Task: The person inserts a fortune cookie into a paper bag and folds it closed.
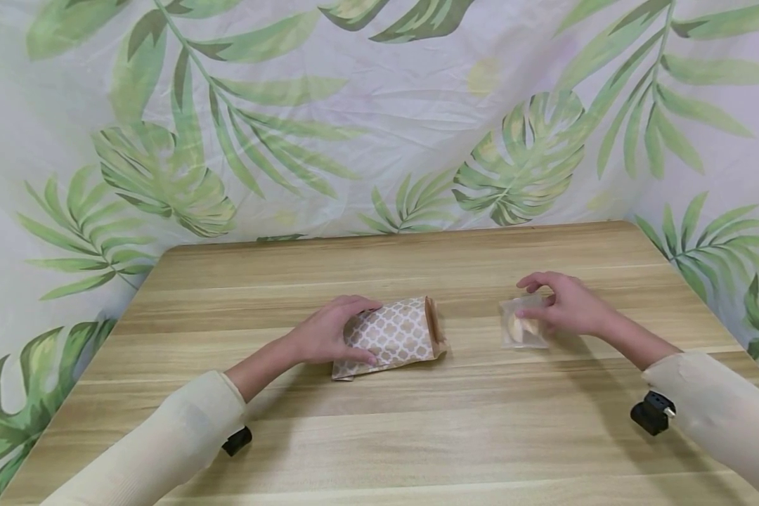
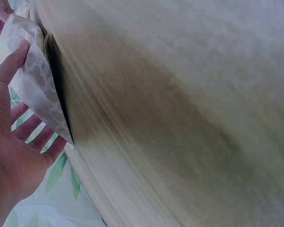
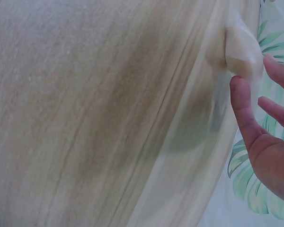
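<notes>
A brown paper bag (image 1: 395,330) with a white lattice pattern lies on the table, its open mouth facing right. My left hand (image 1: 332,334) holds its closed end, thumb along the near side and fingers across the far side. In the left wrist view, the thumb lies on the patterned paper (image 2: 35,75) and the other fingers reach its far edge. To the right, a small translucent packet (image 1: 512,334) with a round beige item inside sits on the table. My right hand (image 1: 569,306) is over it, thumb at the packet and fingers spread apart. In the right wrist view, the thumb tip meets the packet (image 3: 241,47).
The wood-grain table (image 1: 392,436) carries both things, with its far edge against a leaf-printed cloth (image 1: 379,126). A black wrist camera (image 1: 653,413) sits under the right sleeve, another black device (image 1: 237,440) under the left.
</notes>
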Available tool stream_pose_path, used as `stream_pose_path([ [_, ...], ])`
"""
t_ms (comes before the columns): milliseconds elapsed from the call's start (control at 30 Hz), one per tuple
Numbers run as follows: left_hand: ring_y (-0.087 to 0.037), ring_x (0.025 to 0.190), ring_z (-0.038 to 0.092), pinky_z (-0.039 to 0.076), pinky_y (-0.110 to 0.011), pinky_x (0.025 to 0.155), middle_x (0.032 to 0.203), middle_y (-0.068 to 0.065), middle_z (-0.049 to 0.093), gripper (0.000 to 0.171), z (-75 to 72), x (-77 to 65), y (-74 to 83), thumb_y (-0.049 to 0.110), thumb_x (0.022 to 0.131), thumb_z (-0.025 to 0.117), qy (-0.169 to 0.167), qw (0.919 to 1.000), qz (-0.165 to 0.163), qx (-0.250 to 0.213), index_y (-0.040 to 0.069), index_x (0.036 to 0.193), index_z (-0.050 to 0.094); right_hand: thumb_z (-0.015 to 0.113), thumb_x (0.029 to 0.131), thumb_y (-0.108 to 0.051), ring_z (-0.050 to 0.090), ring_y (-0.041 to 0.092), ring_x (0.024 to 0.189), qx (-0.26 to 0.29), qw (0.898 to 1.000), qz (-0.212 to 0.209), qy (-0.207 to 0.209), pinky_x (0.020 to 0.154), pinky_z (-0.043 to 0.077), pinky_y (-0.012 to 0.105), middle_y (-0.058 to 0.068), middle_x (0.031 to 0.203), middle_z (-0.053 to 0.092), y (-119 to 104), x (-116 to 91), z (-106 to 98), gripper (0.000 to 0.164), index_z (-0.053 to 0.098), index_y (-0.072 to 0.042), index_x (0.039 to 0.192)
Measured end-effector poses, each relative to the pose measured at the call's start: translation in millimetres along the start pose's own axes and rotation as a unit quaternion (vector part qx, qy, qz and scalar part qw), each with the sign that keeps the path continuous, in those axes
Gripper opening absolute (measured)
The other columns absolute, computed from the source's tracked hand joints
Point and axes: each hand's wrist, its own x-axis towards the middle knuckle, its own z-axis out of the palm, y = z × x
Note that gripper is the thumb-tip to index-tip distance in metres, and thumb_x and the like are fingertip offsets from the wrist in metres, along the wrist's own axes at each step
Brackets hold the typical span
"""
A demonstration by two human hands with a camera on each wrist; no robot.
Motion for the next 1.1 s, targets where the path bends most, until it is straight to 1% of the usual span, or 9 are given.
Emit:
stream_pose_path([
  [100,-0.037,0.136,0.052,0.041,-0.056,0.114,0.145,-0.017,0.058,0.09,-0.4,0.1,0.4,0.041,0.075,0.093,0.0,1.0,0.001,-0.002,0.002,0.146,0.055,0.078,0.094,-0.011,0.073,0.02,0.076,0.001,1.0,-0.006,-0.001,0.056,0.059,0.033,0.035,0.13,0.055,-1,0,-1,0.052,0.054,0.012,0.135],
  [200,-0.038,0.136,0.052,0.041,-0.056,0.114,0.145,-0.017,0.058,0.09,-0.3,0.5,0.7,0.041,0.075,0.093,0.0,1.0,0.003,-0.001,0.001,0.146,0.055,0.081,0.091,-0.011,0.073,0.02,0.078,-0.004,1.0,-0.013,-0.007,0.058,0.058,0.031,0.033,0.13,0.055,-1,-2,-3,0.058,0.053,0.011,0.137],
  [333,-0.038,0.136,0.051,0.041,-0.056,0.114,0.145,-0.018,0.058,0.09,0.2,1.0,-0.1,0.041,0.075,0.093,0.001,1.0,0.002,-0.002,0.001,0.146,0.055,0.089,0.082,-0.012,0.069,0.018,0.08,-0.011,0.999,-0.021,-0.03,0.06,0.055,0.027,0.031,0.13,0.054,1,-3,-7,0.076,0.048,0.011,0.142],
  [433,-0.038,0.136,0.051,0.04,-0.056,0.115,0.145,-0.018,0.058,0.089,0.2,1.5,-1.3,0.04,0.075,0.093,0.002,1.0,0.001,-0.003,0.0,0.145,0.055,0.094,0.074,-0.01,0.064,0.017,0.077,-0.017,0.998,-0.031,-0.055,0.062,0.053,0.026,0.028,0.124,0.052,4,-4,-9,0.091,0.041,0.012,0.145],
  [533,-0.038,0.135,0.052,0.04,-0.056,0.115,0.144,-0.019,0.059,0.089,0.6,2.7,-2.9,0.04,0.075,0.093,0.005,1.0,0.005,-0.001,0.0,0.145,0.056,0.097,0.069,-0.008,0.06,0.017,0.073,-0.025,0.996,-0.043,-0.072,0.063,0.051,0.025,0.023,0.116,0.051,7,-4,-9,0.1,0.037,0.013,0.146],
  [633,-0.038,0.135,0.052,0.041,-0.056,0.114,0.144,-0.018,0.059,0.089,0.5,3.9,-3.2,0.04,0.074,0.093,0.006,0.9999,0.009,-0.003,0.0,0.144,0.056,0.098,0.066,-0.007,0.058,0.017,0.072,-0.031,0.995,-0.053,-0.077,0.062,0.05,0.024,0.019,0.111,0.053,10,-5,-10,0.101,0.037,0.013,0.144],
  [767,-0.038,0.135,0.052,0.041,-0.056,0.114,0.144,-0.018,0.059,0.089,0.3,5.3,-2.9,0.041,0.075,0.093,0.004,0.9999,0.011,-0.003,0.0,0.144,0.056,0.099,0.063,-0.007,0.057,0.016,0.072,-0.033,0.994,-0.07,-0.076,0.062,0.049,0.024,0.017,0.109,0.055,15,-4,-9,0.098,0.04,0.013,0.139],
  [933,-0.036,0.136,0.052,0.041,-0.055,0.114,0.145,-0.016,0.059,0.089,0.4,6.7,-2.7,0.041,0.075,0.093,0.001,1.0,0.008,-0.003,0.001,0.145,0.056,0.1,0.061,-0.01,0.055,0.017,0.073,-0.048,0.992,-0.088,-0.079,0.062,0.047,0.024,0.016,0.11,0.054,17,-4,-9,0.098,0.042,0.01,0.137],
  [1100,-0.036,0.136,0.051,0.041,-0.054,0.115,0.145,-0.016,0.059,0.088,0.7,7.1,-3.1,0.04,0.075,0.094,-0.001,0.9999,0.007,-0.009,0.001,0.145,0.056,0.1,0.061,-0.01,0.055,0.016,0.074,-0.058,0.991,-0.094,-0.078,0.063,0.046,0.024,0.016,0.112,0.053,19,-4,-9,0.096,0.044,0.009,0.136],
])
